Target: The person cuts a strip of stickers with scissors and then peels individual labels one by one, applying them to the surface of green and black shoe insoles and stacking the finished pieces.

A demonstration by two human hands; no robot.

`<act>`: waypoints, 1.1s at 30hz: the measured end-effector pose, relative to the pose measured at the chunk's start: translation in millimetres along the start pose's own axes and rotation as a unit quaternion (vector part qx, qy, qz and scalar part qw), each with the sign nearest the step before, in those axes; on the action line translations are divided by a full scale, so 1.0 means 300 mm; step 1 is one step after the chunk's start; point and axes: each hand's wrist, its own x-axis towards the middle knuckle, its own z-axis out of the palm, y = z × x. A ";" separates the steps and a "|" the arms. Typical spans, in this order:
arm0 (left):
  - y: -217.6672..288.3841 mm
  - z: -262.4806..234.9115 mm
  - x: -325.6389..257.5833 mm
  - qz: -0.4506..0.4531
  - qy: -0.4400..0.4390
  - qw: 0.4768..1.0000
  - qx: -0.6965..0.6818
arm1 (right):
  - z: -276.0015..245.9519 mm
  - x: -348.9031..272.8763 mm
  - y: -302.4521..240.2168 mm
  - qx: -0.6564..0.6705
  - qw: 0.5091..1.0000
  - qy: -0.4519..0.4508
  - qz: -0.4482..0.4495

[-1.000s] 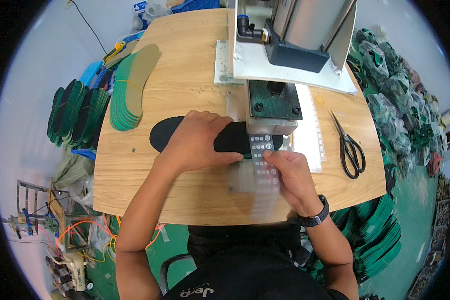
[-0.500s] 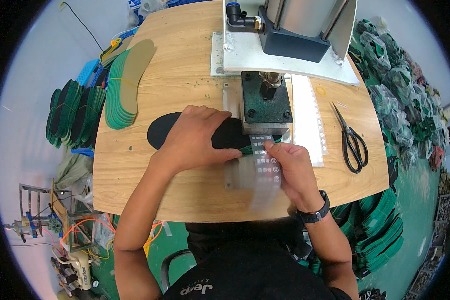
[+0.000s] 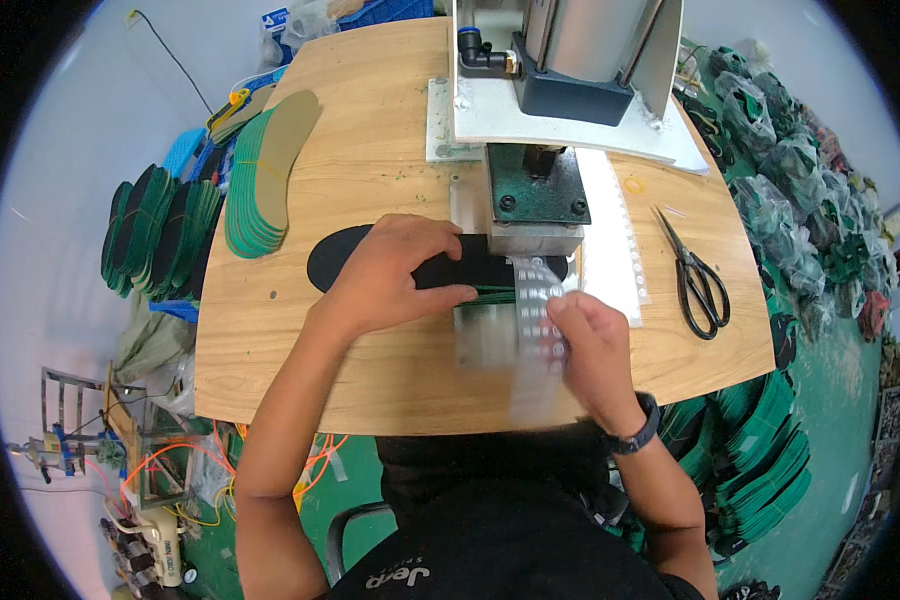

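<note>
My left hand (image 3: 390, 270) lies over a small stack of black-topped, green-edged insoles (image 3: 335, 262), thumb along the near edge and fingers across the top, gripping it. The stack's right end lies under the square metal head (image 3: 536, 205) of a pneumatic press. Between thumb and fingers, my right hand (image 3: 595, 345) pinches a translucent film strip (image 3: 540, 310) with rows of small white prints. That strip runs from the near edge of the insoles at the press head down toward me, its lower end blurred.
Black-handled scissors (image 3: 702, 290) lie right of white printed sheets (image 3: 608, 240). A banded bundle of beige-topped green insoles (image 3: 255, 190) rests at the table's left. More insole bundles (image 3: 155, 230) stand beyond the left edge. Bagged material (image 3: 795, 200) is piled on the right.
The press head seems slightly higher over the insoles. My right hand and the strip have shifted a little toward me, away from the press. My left hand stays on the stack.
</note>
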 end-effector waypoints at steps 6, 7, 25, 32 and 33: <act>-0.014 0.021 -0.010 -0.002 0.055 0.998 -0.005 | -0.075 -0.153 0.026 -0.037 0.998 -0.051 0.000; -0.019 0.026 -0.007 -0.010 0.087 0.996 -0.026 | -0.072 -0.154 0.028 -0.033 0.998 -0.056 0.010; -0.009 -0.003 -0.020 -0.073 0.107 0.984 -0.119 | -0.016 0.058 0.015 0.048 0.996 -0.008 0.076; -0.002 0.012 -0.015 -0.028 0.095 0.994 -0.041 | 0.004 0.055 0.017 0.034 0.997 0.015 0.066; -0.005 0.013 -0.016 -0.024 0.095 0.995 -0.026 | 0.009 0.056 0.017 0.041 0.997 0.016 0.062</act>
